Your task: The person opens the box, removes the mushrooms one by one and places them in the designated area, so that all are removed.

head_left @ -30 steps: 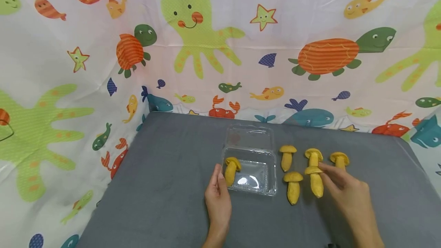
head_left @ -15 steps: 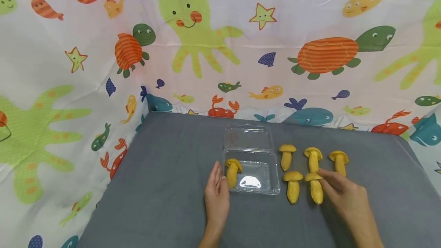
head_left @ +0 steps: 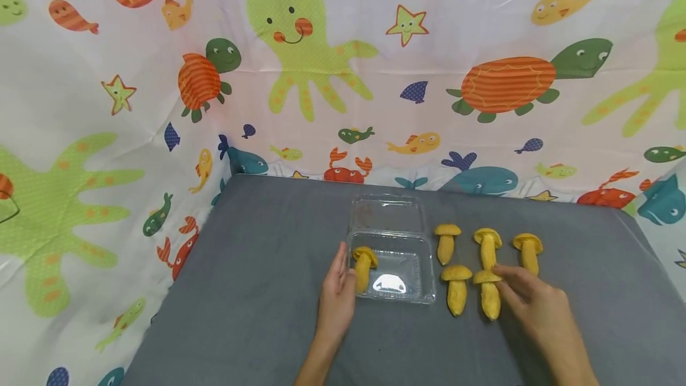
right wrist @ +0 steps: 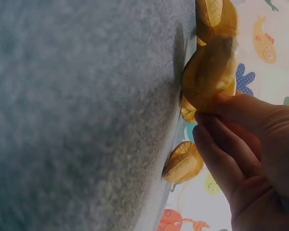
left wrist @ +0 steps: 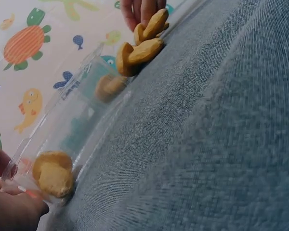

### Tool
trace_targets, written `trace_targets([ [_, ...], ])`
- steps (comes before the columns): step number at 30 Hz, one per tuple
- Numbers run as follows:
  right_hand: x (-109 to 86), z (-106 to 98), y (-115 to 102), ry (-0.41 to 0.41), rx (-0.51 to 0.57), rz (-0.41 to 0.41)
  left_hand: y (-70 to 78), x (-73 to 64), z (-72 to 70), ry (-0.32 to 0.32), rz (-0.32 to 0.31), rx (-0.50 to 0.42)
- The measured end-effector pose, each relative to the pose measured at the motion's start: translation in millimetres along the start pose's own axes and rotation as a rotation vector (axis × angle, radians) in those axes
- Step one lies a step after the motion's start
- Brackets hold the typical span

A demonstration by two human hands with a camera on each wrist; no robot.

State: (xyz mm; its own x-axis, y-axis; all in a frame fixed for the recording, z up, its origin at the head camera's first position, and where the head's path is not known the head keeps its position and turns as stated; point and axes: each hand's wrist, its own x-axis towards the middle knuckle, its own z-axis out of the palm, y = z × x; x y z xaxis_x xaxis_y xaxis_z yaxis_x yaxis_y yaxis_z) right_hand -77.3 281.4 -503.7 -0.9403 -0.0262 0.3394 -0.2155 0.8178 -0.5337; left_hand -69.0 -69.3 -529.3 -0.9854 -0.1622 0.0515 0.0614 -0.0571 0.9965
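A clear plastic clamshell container [head_left: 432, 273] lies with its lid folded back, and one yellow toy mushroom [head_left: 362, 273] is inside at its left side. My left hand [head_left: 336, 296] holds the container's left edge, its fingers and thumb about the corner in the left wrist view. To the right, my right hand [head_left: 541, 308] pinches another mushroom [head_left: 490, 299] by the cap with thumb and fingertips. This one points stem toward me, just below a back-row mushroom [head_left: 488, 246]. In the right wrist view the held mushroom [right wrist: 209, 72] is partly covered by the thumb.
More mushrooms lie near the right hand: one [head_left: 457, 290] left of the held one, one [head_left: 446, 244] behind it, and one [head_left: 528, 252] at the back right. A grey cloth [head_left: 241, 290] covers the table. A sea-animal curtain [head_left: 343, 76] stands behind.
My right hand has brought the held mushroom a little toward me, into line with the front mushroom beside it. The container has shifted slightly right, with the left hand staying at its edge.
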Motion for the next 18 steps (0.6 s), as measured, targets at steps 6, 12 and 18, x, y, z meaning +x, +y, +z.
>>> trace_targets([
  [6, 0.2, -1.4, 2.9, -0.031, 0.052, -0.021, 1.1, -0.6, 2.6, 0.043, 0.015, -0.027],
  [12, 0.0, -4.3, 2.9, -0.091, 0.009, 0.018, 2.3, -5.4, 12.4, 0.080, 0.013, -0.072],
  [18, -2.0, -8.4, 0.9, -0.207, -0.020, 0.079, 2.1, -10.4, 19.5, 0.105, 0.027, -0.113],
])
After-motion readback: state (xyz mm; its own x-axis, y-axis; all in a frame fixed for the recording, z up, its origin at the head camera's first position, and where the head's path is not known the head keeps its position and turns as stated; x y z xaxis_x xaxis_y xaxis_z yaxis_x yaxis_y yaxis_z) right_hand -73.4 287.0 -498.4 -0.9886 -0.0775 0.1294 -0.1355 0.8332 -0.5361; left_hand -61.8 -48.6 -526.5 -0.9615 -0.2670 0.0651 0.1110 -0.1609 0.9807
